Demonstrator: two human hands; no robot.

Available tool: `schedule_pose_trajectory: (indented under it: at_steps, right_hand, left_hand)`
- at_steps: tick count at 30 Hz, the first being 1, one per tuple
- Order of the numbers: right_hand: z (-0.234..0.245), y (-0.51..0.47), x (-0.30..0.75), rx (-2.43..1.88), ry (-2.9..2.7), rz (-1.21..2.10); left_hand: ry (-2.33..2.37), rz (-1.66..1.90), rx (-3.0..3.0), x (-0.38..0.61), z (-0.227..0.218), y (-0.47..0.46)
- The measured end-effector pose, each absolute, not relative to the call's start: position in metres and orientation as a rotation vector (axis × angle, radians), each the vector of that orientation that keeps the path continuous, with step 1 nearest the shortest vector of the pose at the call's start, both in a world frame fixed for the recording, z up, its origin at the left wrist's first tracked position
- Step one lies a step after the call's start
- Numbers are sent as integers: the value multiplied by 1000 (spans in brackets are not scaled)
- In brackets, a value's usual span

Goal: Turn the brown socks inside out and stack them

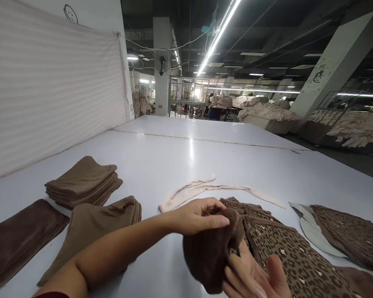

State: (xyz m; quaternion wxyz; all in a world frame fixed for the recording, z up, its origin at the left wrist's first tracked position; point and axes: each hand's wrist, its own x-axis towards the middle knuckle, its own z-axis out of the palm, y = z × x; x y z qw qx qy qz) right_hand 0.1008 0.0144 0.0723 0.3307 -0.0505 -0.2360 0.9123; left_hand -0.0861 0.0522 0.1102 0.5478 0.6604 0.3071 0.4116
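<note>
My left hand (195, 217) reaches across from the left and pinches the top of a dark brown plush fabric piece (209, 258) between thumb and fingers. My right hand (251, 275) comes up from the bottom edge, palm up, with its fingers curled against the lower side of the same piece. Right behind the hands lies a stack of leopard-print fabric pieces (286, 252) on the white table (180, 157).
Two stacks of folded tan fabric (83, 182) (93, 227) and a dark brown piece (17, 238) lie at the left. A cream strip (202, 188) lies beyond the hands. More leopard-print pieces over grey card (348, 236) sit at the right. A striped curtain (49, 82) hangs at the left.
</note>
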Motion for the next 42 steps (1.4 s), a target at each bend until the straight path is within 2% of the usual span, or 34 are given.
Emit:
schedule_pose_trajectory:
  at_steps: [3,8,11,13,16,20,25,29,32,37,42]
  right_hand:
    - [68,20,96,-294,-873,2220]
    - [74,34,103,-858,-1607,1738]
    - [78,42,111,-862,-2025,1651]
    - [79,46,113,-666,-2127,1807]
    - [78,49,112,-542,-2056,1893]
    - [75,48,106,-580,-1954,1922]
    - [70,46,90,-1045,-2190,1728]
    - [54,50,78,-774,-1981,2193]
    - [41,53,82,-598,-1776,2380]
    - [37,56,99,-667,-1566,2245]
    - [41,57,101,-732,-1507,2128]
  left_hand:
    - [811,1082,1530,-79,105,47]
    - [857,1164,1838,-81,116,56]
    - [735,1092,1956,-82,125,64]
    - [667,903,1961,-80,123,69]
    - [681,726,1872,-77,110,78]
    - [866,862,1615,-78,93,84]
    - [1113,832,1574,-68,92,76]
    - [1233,629,1725,-56,95,80]
    - [1183,463,1697,-61,93,92]
    - [1159,837,1650,-94,101,85]
    - [987,767,1620,-107,89,49]
